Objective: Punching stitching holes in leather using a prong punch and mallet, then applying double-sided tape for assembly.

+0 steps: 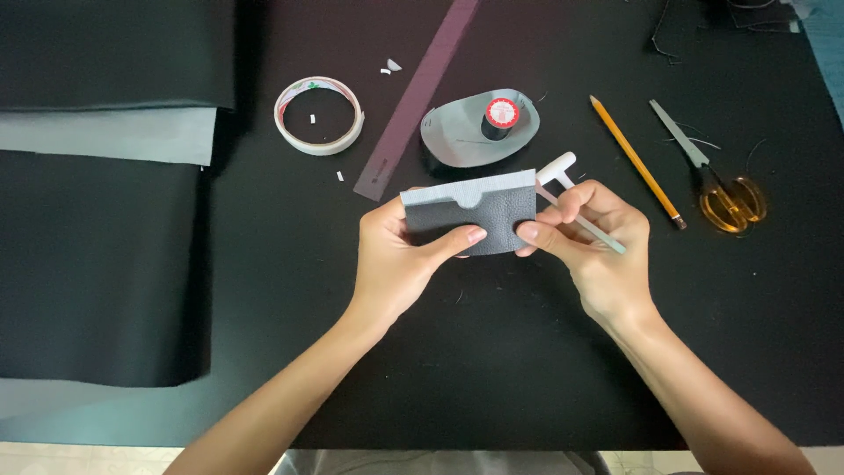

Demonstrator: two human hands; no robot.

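Both hands hold a small leather card sleeve [475, 215] above the middle of a black table [492, 352]. The sleeve is a flat rectangle of dark grey, pebbled leather with a paler grey strip along its top edge and a shallow half-round notch cut in the front panel. The left hand [400, 259] grips its left end, thumb lying across the front face and fingers curled behind. The right hand [593, 242] pinches the right edge between thumb and fingertips, and its fingers also close around a slim white tool [563, 180] with a T-shaped head that sticks up past the sleeve's top right corner, its pale shaft crossing the fingers.

Just beyond the sleeve lies an oval scrap of grey leather [462, 132], smooth and matte, with a black spool of thread [501, 117] standing on it; the spool carries a round red and white label on top. To the left is a ring of white tape [318, 115] with a thin red line on its inner rim. A long, translucent purple ruler [413, 101] runs diagonally between them. On the right lie a yellow pencil [635, 160] and scissors [716, 171] with amber see-through handles. Large sheets of black material [97, 264] with a grey underside cover the table's left side.
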